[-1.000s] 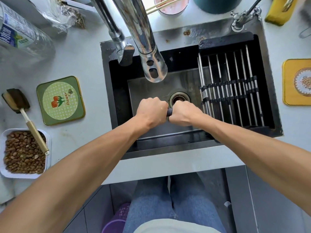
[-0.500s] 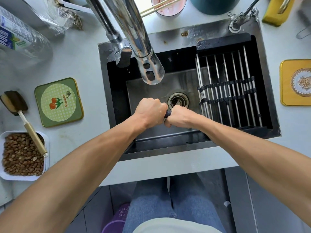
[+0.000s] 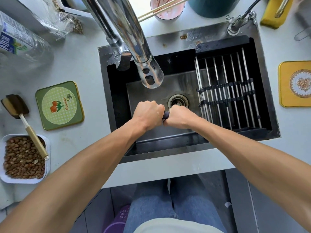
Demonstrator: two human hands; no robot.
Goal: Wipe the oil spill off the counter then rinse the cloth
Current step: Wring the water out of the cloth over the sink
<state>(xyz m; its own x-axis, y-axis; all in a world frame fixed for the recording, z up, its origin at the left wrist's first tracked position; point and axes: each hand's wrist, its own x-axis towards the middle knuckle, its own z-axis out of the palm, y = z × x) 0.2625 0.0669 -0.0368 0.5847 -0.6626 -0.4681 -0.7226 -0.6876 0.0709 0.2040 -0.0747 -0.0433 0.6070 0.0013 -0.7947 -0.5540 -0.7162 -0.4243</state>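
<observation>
Both my fists are clenched side by side over the basin of the dark steel sink, just in front of the drain. My left hand and my right hand grip a dark purple cloth. Only a small twisted piece of it shows between the knuckles; the rest is hidden inside the fists. The chrome tap hangs above and behind my hands, and no water is seen running from it. The pale grey counter surrounds the sink.
A drying rack spans the sink's right half. On the left counter lie a green coaster, a sponge brush, a tray of beans and a plastic bottle. A yellow coaster lies right; a pink cup with chopsticks stands behind.
Both fists stay clamped on the cloth and have turned slightly against each other. The view has shifted a little; nothing else moved.
</observation>
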